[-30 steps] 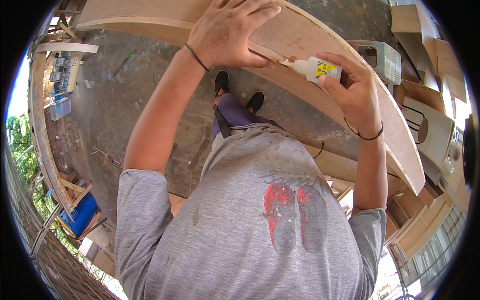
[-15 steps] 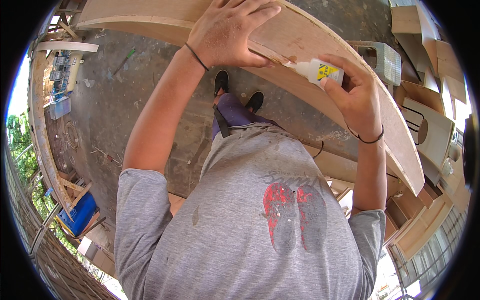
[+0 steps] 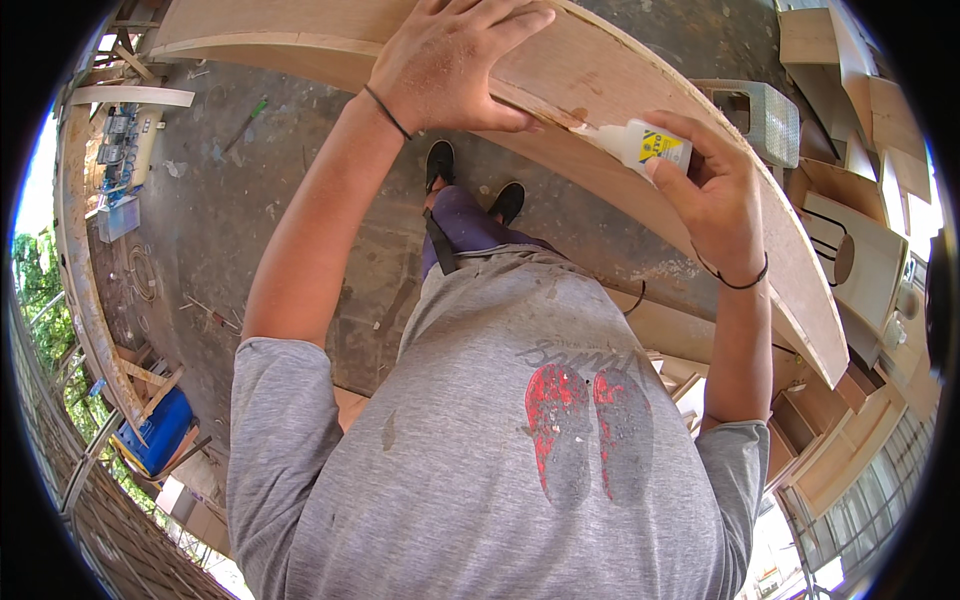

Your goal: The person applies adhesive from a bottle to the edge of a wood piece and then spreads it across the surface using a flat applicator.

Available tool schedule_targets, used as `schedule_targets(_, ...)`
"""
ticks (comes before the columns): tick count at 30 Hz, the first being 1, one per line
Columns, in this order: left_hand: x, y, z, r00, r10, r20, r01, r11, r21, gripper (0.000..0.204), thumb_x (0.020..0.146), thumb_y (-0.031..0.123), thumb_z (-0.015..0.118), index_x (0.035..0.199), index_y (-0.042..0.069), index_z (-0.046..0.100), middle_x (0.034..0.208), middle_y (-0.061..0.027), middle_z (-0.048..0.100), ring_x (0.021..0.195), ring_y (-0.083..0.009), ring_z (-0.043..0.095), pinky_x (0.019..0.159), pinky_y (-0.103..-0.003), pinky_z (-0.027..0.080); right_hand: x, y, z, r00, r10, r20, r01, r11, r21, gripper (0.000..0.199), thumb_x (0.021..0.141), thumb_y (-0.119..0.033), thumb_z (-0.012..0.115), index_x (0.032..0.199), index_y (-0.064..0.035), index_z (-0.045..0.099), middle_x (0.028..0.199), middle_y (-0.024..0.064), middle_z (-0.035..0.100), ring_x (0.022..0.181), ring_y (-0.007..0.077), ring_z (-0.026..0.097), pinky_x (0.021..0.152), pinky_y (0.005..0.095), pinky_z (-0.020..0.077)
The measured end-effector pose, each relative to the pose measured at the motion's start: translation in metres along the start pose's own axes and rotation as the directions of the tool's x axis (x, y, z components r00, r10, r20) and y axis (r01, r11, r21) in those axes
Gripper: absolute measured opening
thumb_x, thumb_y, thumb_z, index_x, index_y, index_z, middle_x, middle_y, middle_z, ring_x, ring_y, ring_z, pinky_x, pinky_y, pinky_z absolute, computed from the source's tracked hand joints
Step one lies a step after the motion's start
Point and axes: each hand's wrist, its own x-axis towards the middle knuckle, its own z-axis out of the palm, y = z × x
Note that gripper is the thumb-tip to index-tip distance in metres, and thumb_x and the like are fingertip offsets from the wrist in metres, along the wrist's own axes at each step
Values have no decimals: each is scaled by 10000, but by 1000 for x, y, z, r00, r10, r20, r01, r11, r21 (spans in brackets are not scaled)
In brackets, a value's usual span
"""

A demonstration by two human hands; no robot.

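A long plywood panel (image 3: 640,105), seeming to curve in this wide view, lies across in front of me. My right hand (image 3: 712,190) grips a small white glue bottle (image 3: 640,145) with a yellow and black label. The bottle is tilted, its nozzle pointing left at the panel's near edge, beside a brownish damaged or stained spot. My left hand (image 3: 450,65) rests on the panel to the left of the nozzle, fingers spread and thumb along the near edge. Whether any glue is flowing is too small to tell.
Wooden cabinet parts (image 3: 855,270) crowd the right side, near a grey plastic stool (image 3: 760,120). On the left are a machine with a cream tank (image 3: 145,145), a green-tipped stick (image 3: 255,115) on the concrete floor (image 3: 330,180), and a blue container (image 3: 160,430).
The bottle and my right hand have shifted slightly right along the panel's edge. My left hand has slid a little to the left, staying on the panel.
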Motion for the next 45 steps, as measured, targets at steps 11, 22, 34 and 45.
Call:
schedule_targets(11,0,1,-1,1000,1,-11,-2,999,-42,963,627,537,795,1405,70,473,1467,-125,422,1410,-293,337,1165,-566,200,1,-6,3,1000,-26,-12,26,1000,-17,318,818,-101,675,1130,-51,710,911,64,720,734,80,624,675,241,522)
schedule_targets(22,0,1,1,1000,6,-19,-7,999,-44,961,616,520,798,1398,63,478,1448,-138,443,1399,-307,354,1163,-562,205,1,-6,4,999,-37,-20,35,998,-53,327,812,-111,676,1131,-46,709,888,76,721,718,87,631,664,247,526)
schedule_targets(34,0,1,1,999,17,-49,-20,998,-54,951,636,561,778,1386,50,493,1439,-144,452,1391,-313,363,1170,-557,202,5,-10,9,999,-52,-8,51,997,-65,316,824,-125,682,1126,-33,704,858,62,708,708,79,617,662,242,516)
schedule_targets(45,1,1,3,998,16,-59,-18,999,-39,955,676,623,733,1386,33,489,1440,-155,452,1390,-317,361,1172,-558,197,6,-10,9,997,-74,-6,73,994,-86,319,813,-118,688,1124,-48,712,870,70,718,685,78,604,630,244,509)
